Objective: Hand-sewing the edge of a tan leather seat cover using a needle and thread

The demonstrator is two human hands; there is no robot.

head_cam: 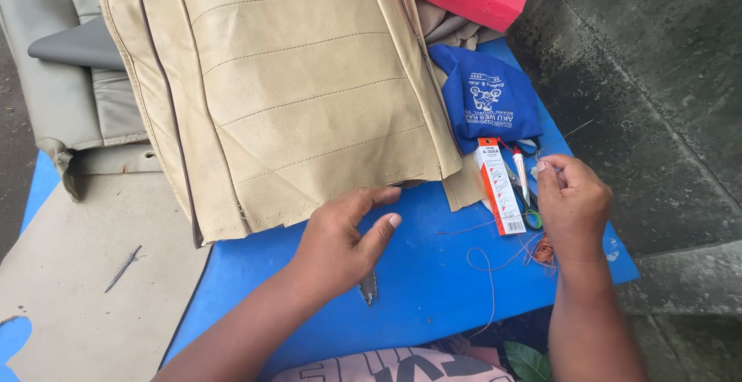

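**Item 1. Left hand** (340, 235): released, palm down, fingers spread. Fingertips rest on the lower hem of the beige seat cover (294, 96); nothing is gripped.

**Item 2. Right hand** (572, 204): thumb and forefinger pinched on a fine strand (573, 130) that runs up and away to its right. Whether a needle sits in the pinch cannot be told.

**Item 3. Seat cover**: stitched panels, lying just ahead of the left hand. It spreads across the blue table (433, 281), with its hem nearest the person.

**Item 4. Orange thread** (490, 270): loose loops between the 2 hands, with a tangle (543, 251) under the right wrist.

**Item 5. Ahead of the right hand**: an orange-and-white box (498, 189), green-handled scissors (532, 217) and a blue cloth bag (487, 104), close together.

**Step in hand (judged)**: hand-sewing at the hem, with the strand readied while the cover is steadied.

**Next move (judged)**: bringing the pinch across to the hem calls for the left hand to pin the fabric flat. The strand must also stay free of the tangle and the scissors.

**Edges and room**: bare table between the hands gives open passage. The table's right edge lies just beyond the right hand, with a drop to concrete (657, 81). A small tear (369, 286) marks the surface beside the left wrist. Left of the left forearm lies a beige sheet (85, 274).
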